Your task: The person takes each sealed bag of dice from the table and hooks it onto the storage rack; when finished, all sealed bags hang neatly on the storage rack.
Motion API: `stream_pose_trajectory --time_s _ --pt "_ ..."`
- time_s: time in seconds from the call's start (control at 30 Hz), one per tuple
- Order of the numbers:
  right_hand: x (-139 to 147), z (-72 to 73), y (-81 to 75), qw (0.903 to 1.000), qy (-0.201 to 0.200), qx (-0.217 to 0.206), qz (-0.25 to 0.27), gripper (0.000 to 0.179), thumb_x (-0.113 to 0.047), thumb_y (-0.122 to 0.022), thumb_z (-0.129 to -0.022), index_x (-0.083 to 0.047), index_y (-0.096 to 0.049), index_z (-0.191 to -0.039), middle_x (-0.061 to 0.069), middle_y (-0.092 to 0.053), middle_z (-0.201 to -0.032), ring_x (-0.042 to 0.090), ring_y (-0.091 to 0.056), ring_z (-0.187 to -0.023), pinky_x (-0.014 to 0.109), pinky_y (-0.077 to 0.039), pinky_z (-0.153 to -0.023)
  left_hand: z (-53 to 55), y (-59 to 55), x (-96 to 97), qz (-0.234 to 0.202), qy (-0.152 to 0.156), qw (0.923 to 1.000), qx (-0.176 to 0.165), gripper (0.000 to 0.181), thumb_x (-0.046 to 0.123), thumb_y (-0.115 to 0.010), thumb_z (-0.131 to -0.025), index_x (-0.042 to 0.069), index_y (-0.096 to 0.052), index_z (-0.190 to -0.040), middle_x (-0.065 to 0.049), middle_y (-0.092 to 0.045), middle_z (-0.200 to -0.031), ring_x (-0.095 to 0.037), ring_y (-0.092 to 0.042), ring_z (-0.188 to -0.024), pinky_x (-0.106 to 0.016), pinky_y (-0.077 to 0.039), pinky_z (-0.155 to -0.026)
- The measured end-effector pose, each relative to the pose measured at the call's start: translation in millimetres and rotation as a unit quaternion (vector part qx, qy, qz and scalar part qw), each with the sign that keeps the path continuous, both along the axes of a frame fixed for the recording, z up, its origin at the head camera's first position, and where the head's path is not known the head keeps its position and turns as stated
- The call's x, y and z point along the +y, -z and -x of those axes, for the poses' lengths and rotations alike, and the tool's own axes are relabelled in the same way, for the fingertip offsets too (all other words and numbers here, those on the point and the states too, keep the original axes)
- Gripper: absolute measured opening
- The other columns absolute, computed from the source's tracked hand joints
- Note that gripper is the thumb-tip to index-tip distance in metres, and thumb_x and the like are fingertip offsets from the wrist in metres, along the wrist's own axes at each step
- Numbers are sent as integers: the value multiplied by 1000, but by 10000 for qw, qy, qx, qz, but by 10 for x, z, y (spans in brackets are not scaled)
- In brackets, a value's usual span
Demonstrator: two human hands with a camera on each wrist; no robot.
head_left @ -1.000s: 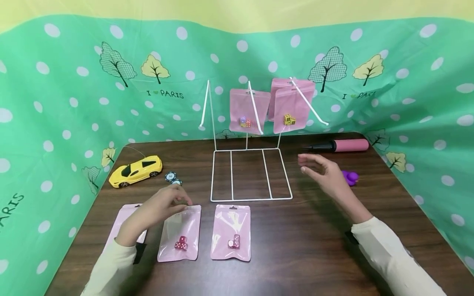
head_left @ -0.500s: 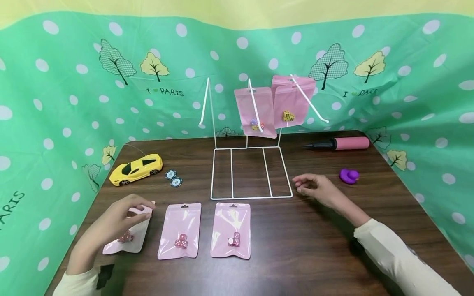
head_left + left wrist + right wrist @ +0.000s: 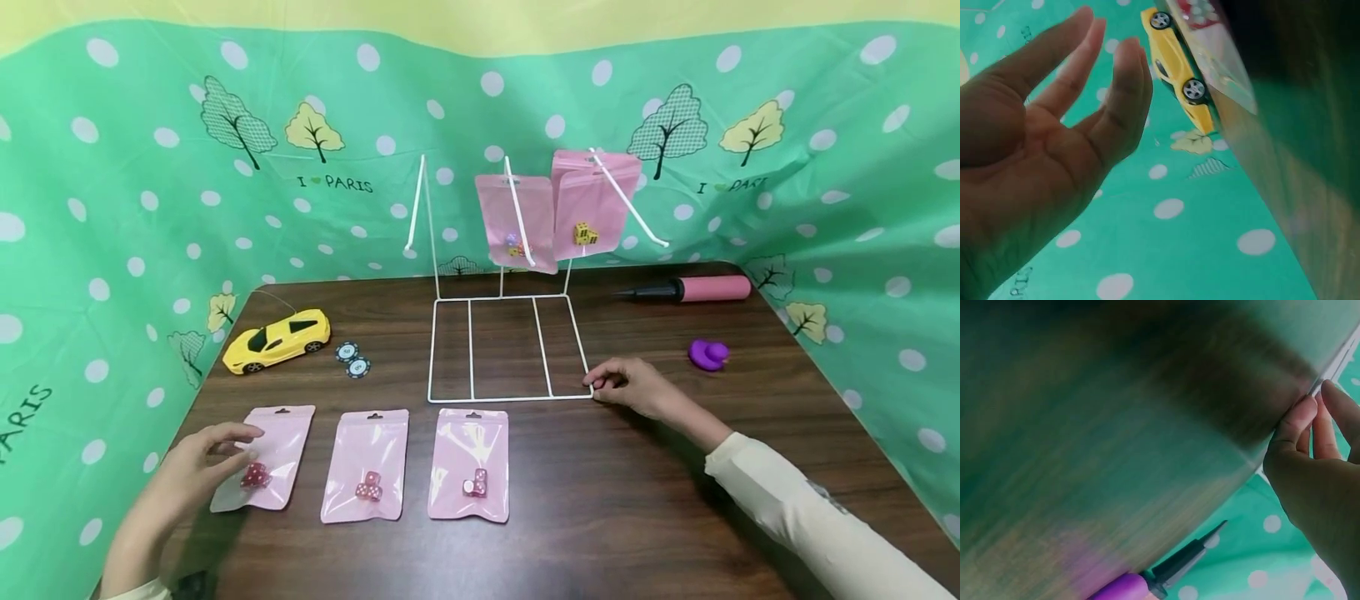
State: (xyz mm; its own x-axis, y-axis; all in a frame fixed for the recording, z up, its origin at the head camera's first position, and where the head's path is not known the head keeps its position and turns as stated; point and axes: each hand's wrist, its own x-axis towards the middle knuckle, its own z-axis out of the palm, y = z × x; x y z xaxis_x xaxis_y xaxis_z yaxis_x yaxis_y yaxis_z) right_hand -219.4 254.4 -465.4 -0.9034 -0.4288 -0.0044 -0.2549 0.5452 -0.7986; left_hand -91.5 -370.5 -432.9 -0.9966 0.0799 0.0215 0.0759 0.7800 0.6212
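My right hand pinches the front right corner of the white wire rack between thumb and fingers. Over a pink bag with red dice at the left hovers my left hand, fingers loosely bent and holding nothing; the left wrist view shows a gap between thumb and fingers. Two more pink dice bags, a middle one and a right one, lie flat before the rack. One pink bag hangs tilted on the middle hook. Pink bags hang on the right hook, the front one with yellow dice.
At the left stand a yellow toy car and two poker chips. To the right are a purple rubber duck and a pink hand pump. The left hook carries no bag. A green curtain backs the table.
My left hand has moved left from the middle bag to the left one. My right hand has come down and in to the rack's corner. The middle hanging bag has swung to a tilt.
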Motion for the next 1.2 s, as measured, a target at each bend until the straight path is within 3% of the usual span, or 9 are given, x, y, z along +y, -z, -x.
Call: stream_pose_trajectory --time_s 0.23,0.4,0.6,0.73,0.87,1.0,1.1,1.2 --pt "-26 -6 23 9987 0 403 -299 16 6 -81 -89 3 -79 -105 5 -70 -92 8 -61 -85 23 -52 -75 -4 44 -103 -98 -420 9982 -418 34 2 -76 -99 -13 -66 -128 -33 -71 -119 -10 -69 -87 -26 -54 -68" --pt "-41 -12 22 9980 1 490 -409 17 5 -83 -89 2 -79 -105 3 -69 -92 10 -61 -85 24 -52 -75 -37 94 -152 179 -475 9964 -679 41 7 -77 -99 -14 -63 -132 -41 -65 -126 -37 -76 -92 -31 -56 -68" --pt "-48 -41 7 9972 33 538 -517 16 2 -83 -90 0 -79 -105 3 -69 -93 12 -61 -87 24 -51 -76 -48 154 -186 530 -491 9939 -837 48 16 -79 -98 -15 -62 -131 -47 -57 -135 -59 -71 -105 -55 -60 -82" --pt "-49 -63 0 9973 87 489 -537 16 0 -83 -91 1 -79 -106 4 -68 -94 14 -61 -87 24 -50 -75 -39 206 -219 631 -423 9935 -846 49 22 -84 -95 -11 -66 -126 -44 -62 -130 -56 -72 -106 -57 -59 -84" --pt "-46 -83 -4 9975 130 455 -533 16 0 -83 -91 2 -78 -106 6 -68 -95 14 -61 -87 24 -50 -75 -8 282 -270 513 -427 9924 -1035 46 27 -88 -92 -4 -70 -121 -34 -70 -120 -41 -73 -100 -47 -57 -78" --pt "-56 -87 3 9971 121 516 -543 15 1 -82 -91 1 -79 -106 4 -68 -94 13 -60 -87 24 -50 -75 -8 274 -263 367 -533 9876 -1431 49 34 -87 -93 -2 -70 -122 -23 -72 -113 -33 -68 -100 -41 -52 -78" --pt "-62 -84 9 9969 117 561 -542 15 1 -82 -91 0 -79 -106 3 -68 -94 12 -60 -86 24 -50 -76 -15 284 -258 311 -626 9870 -1449 41 31 -85 -94 -1 -73 -115 -11 -72 -99 -23 -61 -90 -36 -47 -74" --pt "-60 -85 5 9970 128 561 -527 15 1 -82 -92 0 -79 -106 3 -68 -94 12 -60 -86 24 -50 -76 -26 252 -228 189 -730 9853 -1534 31 25 -81 -97 -3 -75 -109 -7 -69 -94 -19 -56 -85 -35 -46 -72"
